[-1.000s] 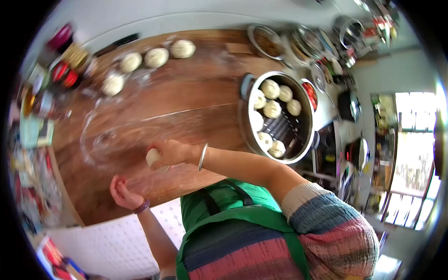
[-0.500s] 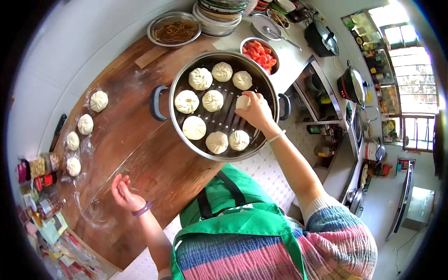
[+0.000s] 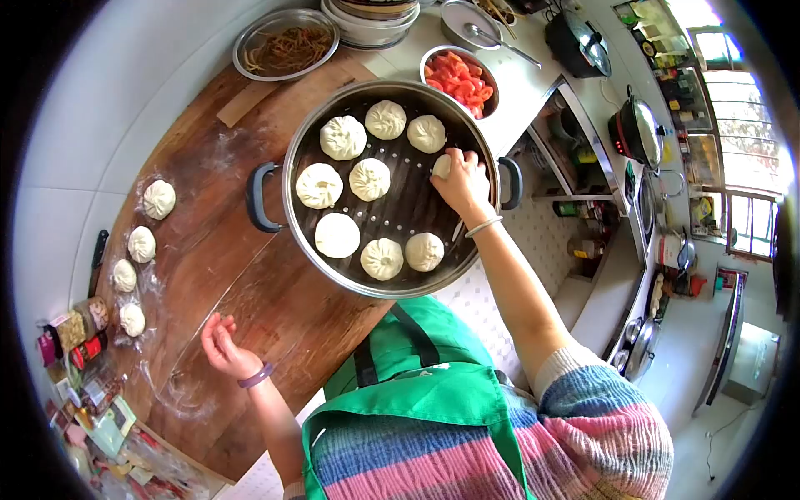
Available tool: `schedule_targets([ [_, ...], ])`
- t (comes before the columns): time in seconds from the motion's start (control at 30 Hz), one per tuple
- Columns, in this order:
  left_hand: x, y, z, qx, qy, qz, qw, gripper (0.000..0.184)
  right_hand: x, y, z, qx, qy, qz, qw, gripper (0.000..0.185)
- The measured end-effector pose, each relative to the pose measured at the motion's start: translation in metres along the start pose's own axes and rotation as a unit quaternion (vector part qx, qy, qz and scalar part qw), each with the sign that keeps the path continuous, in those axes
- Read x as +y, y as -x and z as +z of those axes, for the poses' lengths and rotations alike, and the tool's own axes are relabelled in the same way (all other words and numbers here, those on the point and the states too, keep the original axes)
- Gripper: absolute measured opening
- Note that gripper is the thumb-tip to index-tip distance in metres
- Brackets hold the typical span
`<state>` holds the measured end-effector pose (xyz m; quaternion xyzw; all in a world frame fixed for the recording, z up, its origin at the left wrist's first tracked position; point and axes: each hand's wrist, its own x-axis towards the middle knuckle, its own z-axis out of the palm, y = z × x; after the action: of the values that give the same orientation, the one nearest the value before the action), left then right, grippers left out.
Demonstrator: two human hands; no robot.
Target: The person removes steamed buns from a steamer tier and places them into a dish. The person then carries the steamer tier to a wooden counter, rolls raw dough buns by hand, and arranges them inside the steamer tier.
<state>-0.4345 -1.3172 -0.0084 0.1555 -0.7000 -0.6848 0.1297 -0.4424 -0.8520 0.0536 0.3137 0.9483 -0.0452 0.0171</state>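
Note:
My right hand reaches into the steamer pot at its right side, fingers wrapped round a pale bun that is partly hidden by them. Several pleated buns, one of them a bun near the middle, sit apart on the perforated dark rack. My left hand hovers over the wooden table, fingers loosely curled and apart, holding nothing. On the floured left part of the table stand more buns in a row, the topmost bun nearest the wall.
Behind the steamer are a bowl of cut tomatoes, a dish of brown strips and stacked plates. A knife and jars line the left edge. A black pot stands at the upper right.
My right hand has carried the bun from the table into the steamer and stays there. The view has swung toward the steamer. My left hand remains over the table.

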Motion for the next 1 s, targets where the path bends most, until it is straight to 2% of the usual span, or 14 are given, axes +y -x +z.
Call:
schedule_targets([
  [0.33,0.000,-0.002,0.000,-0.010,-0.009,0.006,1.000,0.021,-0.011,0.007,-0.012,0.029,0.021,-0.011,0.999,0.054],
  [0.43,0.002,0.003,0.000,-0.004,-0.014,-0.011,1.000,0.018,-0.017,0.013,-0.021,0.002,0.058,-0.006,0.998,0.060],
  [0.47,0.007,0.003,0.003,0.013,-0.010,-0.018,1.000,0.016,-0.017,0.013,-0.027,0.011,0.027,-0.023,0.999,0.064],
  [0.53,0.009,0.002,0.005,0.031,0.015,-0.019,0.999,0.014,-0.024,0.008,-0.038,0.035,0.063,-0.071,0.995,0.069],
  [0.63,0.002,-0.002,-0.003,0.025,0.040,-0.008,0.999,0.014,-0.088,0.005,-0.071,0.087,-0.025,-0.208,0.974,0.056],
  [0.7,-0.001,-0.004,-0.010,0.028,0.029,-0.001,0.999,0.015,-0.153,0.001,-0.086,0.050,-0.119,-0.307,0.943,0.053],
  [0.73,-0.003,-0.006,-0.016,0.024,0.031,-0.007,0.999,0.015,-0.186,0.001,-0.081,0.017,-0.187,-0.326,0.926,0.052],
  [0.77,-0.006,-0.007,-0.021,0.020,0.035,-0.014,0.999,0.015,-0.225,0.004,-0.083,-0.048,-0.215,-0.351,0.910,0.051],
  [0.87,-0.007,-0.012,-0.029,0.049,0.059,-0.011,0.997,0.015,-0.324,0.004,-0.044,-0.063,-0.173,-0.507,0.842,0.059],
  [1.0,-0.009,-0.019,-0.046,0.065,0.094,-0.030,0.993,0.014,-0.428,0.005,0.022,-0.085,-0.115,-0.554,0.820,0.065],
])
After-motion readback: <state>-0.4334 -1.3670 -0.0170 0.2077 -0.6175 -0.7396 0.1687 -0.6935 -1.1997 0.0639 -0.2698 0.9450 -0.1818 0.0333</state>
